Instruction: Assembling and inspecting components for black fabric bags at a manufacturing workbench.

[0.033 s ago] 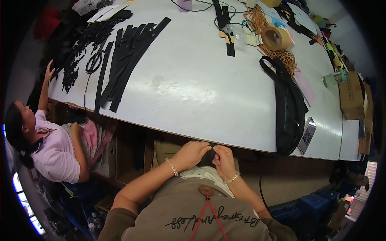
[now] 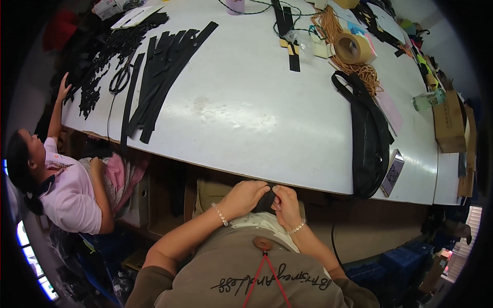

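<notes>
Just off the table's near edge, low in front of my body, both hands grip a small black strip of fabric-like material [image 2: 264, 201]. My left hand [image 2: 246, 197] is closed on its left side, with the thumb and fingers pressed toward the strip's top. From the right, my right hand [image 2: 287, 201] pinches the same piece between thumb and bent fingers. The fingertips of the two hands almost meet. Most of the strip is hidden by the hands, and its lower end lies against my lap.
On the white table [image 2: 241, 138] lie long black strips [image 2: 164, 77], scissors [image 2: 120, 79] and a black bag [image 2: 368, 138] beside a phone [image 2: 393, 173]. Brown tape [image 2: 353, 49] and tan cord [image 2: 328, 23] are farther back. A co-worker [image 2: 72, 190] sits at the left.
The co-worker's outstretched hand at the far left has shifted slightly farther away from them. My hands and the black strip look the same.
</notes>
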Motion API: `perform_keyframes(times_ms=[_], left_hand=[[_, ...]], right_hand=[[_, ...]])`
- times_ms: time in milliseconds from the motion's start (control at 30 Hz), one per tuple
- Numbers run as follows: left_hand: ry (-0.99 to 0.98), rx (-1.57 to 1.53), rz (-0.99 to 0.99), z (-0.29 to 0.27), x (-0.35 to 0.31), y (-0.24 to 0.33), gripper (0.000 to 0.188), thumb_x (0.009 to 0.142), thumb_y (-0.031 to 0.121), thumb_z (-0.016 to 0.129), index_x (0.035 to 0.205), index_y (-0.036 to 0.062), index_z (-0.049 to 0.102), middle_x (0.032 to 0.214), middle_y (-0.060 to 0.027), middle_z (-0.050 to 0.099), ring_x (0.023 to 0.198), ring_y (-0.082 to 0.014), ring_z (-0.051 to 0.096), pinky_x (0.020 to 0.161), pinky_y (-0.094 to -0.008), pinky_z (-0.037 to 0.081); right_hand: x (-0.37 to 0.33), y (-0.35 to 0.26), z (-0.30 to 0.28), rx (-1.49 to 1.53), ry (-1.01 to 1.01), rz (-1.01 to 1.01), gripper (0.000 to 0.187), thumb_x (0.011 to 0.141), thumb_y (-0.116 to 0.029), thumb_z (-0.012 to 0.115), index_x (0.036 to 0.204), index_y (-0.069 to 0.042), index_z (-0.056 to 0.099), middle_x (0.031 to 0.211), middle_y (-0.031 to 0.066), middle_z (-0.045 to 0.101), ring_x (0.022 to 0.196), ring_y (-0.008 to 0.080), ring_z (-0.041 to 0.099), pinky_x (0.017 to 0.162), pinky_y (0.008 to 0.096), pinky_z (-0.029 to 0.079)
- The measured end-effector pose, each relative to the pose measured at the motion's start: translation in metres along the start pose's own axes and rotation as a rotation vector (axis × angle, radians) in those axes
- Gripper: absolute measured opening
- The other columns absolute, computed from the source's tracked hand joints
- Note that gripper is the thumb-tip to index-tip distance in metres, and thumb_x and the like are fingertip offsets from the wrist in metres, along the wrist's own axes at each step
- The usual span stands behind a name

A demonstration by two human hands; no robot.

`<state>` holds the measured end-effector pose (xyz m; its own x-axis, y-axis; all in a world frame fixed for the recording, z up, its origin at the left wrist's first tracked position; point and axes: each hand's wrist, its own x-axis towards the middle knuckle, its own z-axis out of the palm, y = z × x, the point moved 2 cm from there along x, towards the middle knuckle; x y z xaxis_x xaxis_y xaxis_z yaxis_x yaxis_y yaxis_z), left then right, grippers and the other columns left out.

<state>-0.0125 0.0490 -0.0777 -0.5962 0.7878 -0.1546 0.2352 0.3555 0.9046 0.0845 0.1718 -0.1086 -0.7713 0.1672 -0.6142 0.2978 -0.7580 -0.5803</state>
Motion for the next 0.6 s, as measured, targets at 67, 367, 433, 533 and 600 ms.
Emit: perform_keyframes(times_ms=[67,367,433,533,600], left_hand=[[0.017,-0.018,-0.079,0.002,-0.002,0.002,0.024,0.095,0.019,0.052,0.088,-0.0033,0.057,0.075,-0.0240,0.057,0.069,-0.0411,0.054,0.062,-0.0416,0.044],[0.322,-0.315,-0.318,0.003,-0.008,0.005,0.016,0.085,0.012,0.069,0.087,-0.0035,0.070,0.067,-0.0054,0.067,0.057,-0.0040,0.050,0.051,-0.0235,0.040],[0.329,-0.399,-0.311,0.007,-0.009,-0.003,0.014,0.084,0.011,0.070,0.086,-0.0032,0.071,0.068,-0.0019,0.066,0.059,-0.0024,0.050,0.051,-0.0214,0.040],[0.320,-0.466,-0.314,0.007,-0.009,-0.007,0.013,0.084,0.010,0.071,0.085,-0.0024,0.072,0.068,0.0019,0.065,0.060,-0.0009,0.048,0.051,-0.0188,0.038],[0.303,-0.448,-0.324,0.005,-0.009,-0.008,0.012,0.084,0.010,0.070,0.085,-0.0019,0.072,0.067,0.0023,0.064,0.060,-0.0010,0.048,0.051,-0.0184,0.038]], right_hand=[[0.001,0.002,-0.002,0.047,-0.002,0.000,0.021,0.091,-0.012,0.057,0.071,-0.009,0.053,0.057,-0.0051,0.041,0.044,0.0037,0.029,0.041,0.0201,0.024],[-0.001,0.006,0.008,0.114,0.089,0.000,0.024,0.090,-0.013,0.059,0.068,-0.010,0.051,0.058,-0.0040,0.044,0.043,0.0048,0.033,0.040,0.0215,0.027],[0.000,0.007,0.010,0.043,0.105,-0.031,0.021,0.090,-0.013,0.059,0.070,-0.008,0.054,0.059,-0.0037,0.046,0.043,0.0053,0.036,0.040,0.0214,0.029],[0.000,0.005,0.010,-0.087,0.116,-0.103,0.015,0.090,-0.011,0.060,0.076,-0.006,0.060,0.061,-0.0025,0.050,0.045,0.0067,0.043,0.041,0.0216,0.035],[-0.002,0.003,0.010,-0.147,0.111,-0.142,0.012,0.090,-0.010,0.060,0.080,-0.004,0.062,0.062,-0.0015,0.053,0.046,0.0077,0.048,0.042,0.0218,0.040]])
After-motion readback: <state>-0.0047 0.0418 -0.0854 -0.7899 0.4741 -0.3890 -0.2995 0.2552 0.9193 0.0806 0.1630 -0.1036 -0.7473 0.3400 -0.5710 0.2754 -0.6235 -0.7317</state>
